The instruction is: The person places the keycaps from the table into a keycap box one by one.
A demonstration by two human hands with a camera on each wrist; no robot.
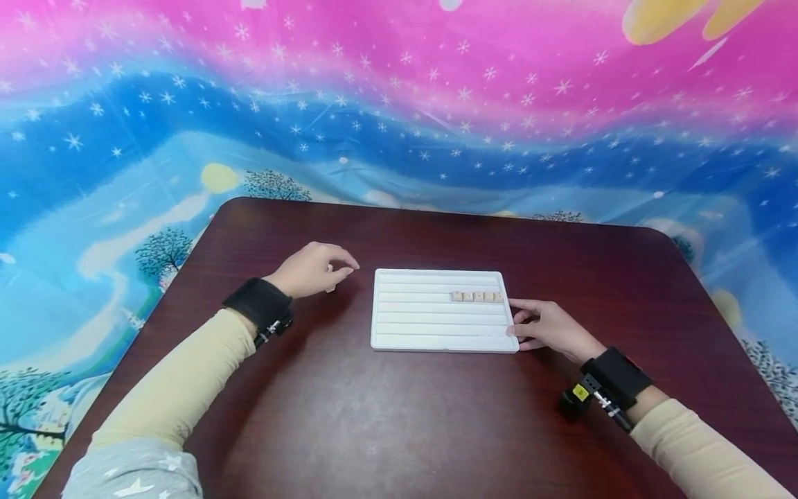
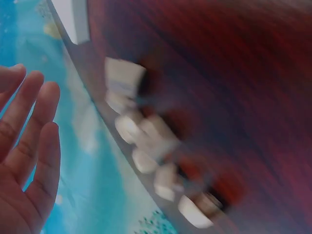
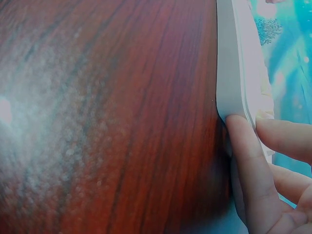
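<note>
A white ridged tray lies flat in the middle of the table. Several small beige cubes with faint marks sit in a row along one of its grooves, at the right end. My right hand holds the tray's right side; in the right wrist view, one finger lies along the side wall near a corner. Left of the tray, my left hand is raised over the table, fingers loosely bent, with nothing seen in its grasp. Blurred beige blocks lie near it in the left wrist view; the head view mostly hides them.
The dark brown wooden table has rounded far corners. Behind it hangs a pink and blue patterned cloth. Black bands with small cameras circle both wrists. In the left wrist view, a tray corner shows at the upper left.
</note>
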